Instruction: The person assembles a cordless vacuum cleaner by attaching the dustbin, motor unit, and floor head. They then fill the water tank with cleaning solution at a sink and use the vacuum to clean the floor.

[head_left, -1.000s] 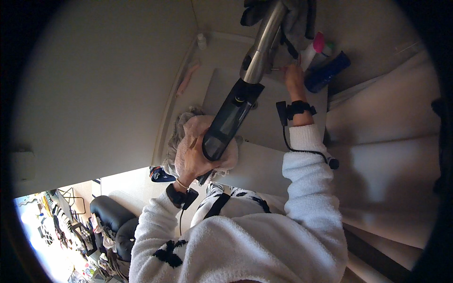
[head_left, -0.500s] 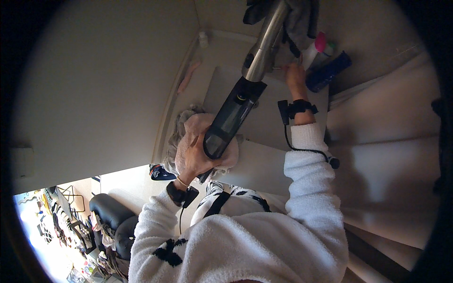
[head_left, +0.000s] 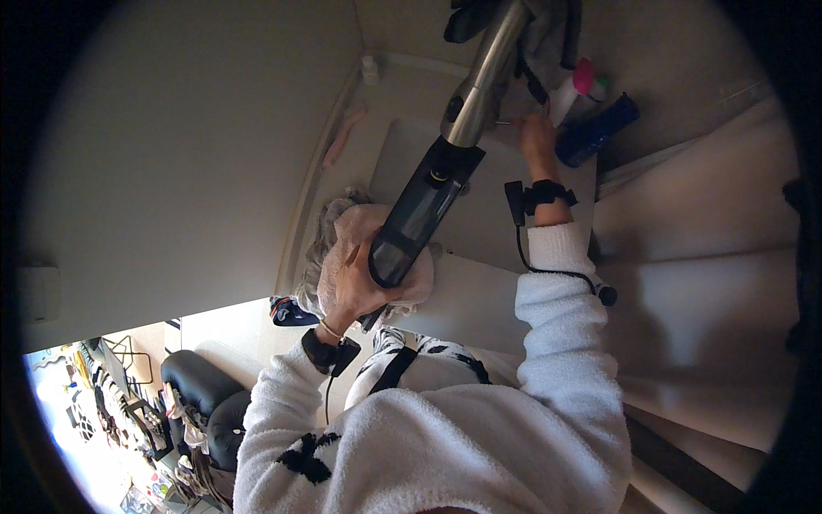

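In the head view, the left hand [head_left: 355, 287] has its grip clamped around the handle end of a cordless stick vacuum with a dark smoky body and a brushed silver tube [head_left: 445, 163], which slants up and to the right toward the top of the picture, where its head is lost among dark shapes. A pale crumpled cloth [head_left: 347, 231] sits bunched against that same hand. The right hand [head_left: 538, 141], in a fluffy white sleeve with a black wrist strap, reaches beside the tube toward a small thin object I cannot identify, just next to a white bottle with a pink cap [head_left: 572, 90] and a dark blue bottle [head_left: 597, 130]; whether its fingers are together or apart cannot be told. The work appears mid-way: vacuuming a corner of the pale floor [head_left: 462, 94]. The next move likely calls for clearing the bottles aside while steadying the vacuum one-handed.
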Demonstrator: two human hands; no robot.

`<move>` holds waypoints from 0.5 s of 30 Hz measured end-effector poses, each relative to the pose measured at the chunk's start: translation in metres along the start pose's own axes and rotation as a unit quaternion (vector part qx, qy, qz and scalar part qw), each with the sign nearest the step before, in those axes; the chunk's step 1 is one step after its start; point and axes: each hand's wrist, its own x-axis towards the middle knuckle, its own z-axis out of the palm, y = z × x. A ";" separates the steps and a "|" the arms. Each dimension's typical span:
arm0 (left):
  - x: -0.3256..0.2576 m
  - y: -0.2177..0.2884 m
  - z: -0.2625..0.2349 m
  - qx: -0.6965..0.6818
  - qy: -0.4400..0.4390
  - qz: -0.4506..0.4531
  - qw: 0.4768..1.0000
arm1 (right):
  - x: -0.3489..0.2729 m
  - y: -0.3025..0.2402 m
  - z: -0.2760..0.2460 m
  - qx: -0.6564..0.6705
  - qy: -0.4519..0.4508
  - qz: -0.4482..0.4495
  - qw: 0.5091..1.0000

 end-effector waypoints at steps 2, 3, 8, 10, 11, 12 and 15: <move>-0.001 -0.003 0.003 -0.005 0.004 0.001 1.000 | -0.001 -0.001 -0.002 0.020 0.006 0.003 1.000; -0.001 -0.004 0.004 -0.008 -0.001 -0.004 1.000 | -0.002 -0.001 -0.002 0.034 0.014 0.002 0.999; -0.001 -0.001 0.002 -0.006 -0.016 -0.021 1.000 | -0.005 0.000 -0.001 0.021 0.030 -0.030 0.999; 0.000 0.003 -0.001 -0.004 -0.014 -0.021 1.000 | -0.005 0.001 0.000 0.004 0.034 -0.027 0.999; 0.000 0.005 -0.002 -0.007 -0.017 -0.024 1.000 | -0.005 0.002 0.001 -0.007 0.037 -0.021 0.999; 0.001 0.007 -0.004 -0.011 -0.021 -0.027 0.999 | -0.005 0.003 0.002 0.001 0.035 -0.025 0.999; 0.002 0.011 -0.005 -0.007 -0.023 -0.024 0.999 | -0.004 0.005 0.003 0.011 0.029 -0.023 0.999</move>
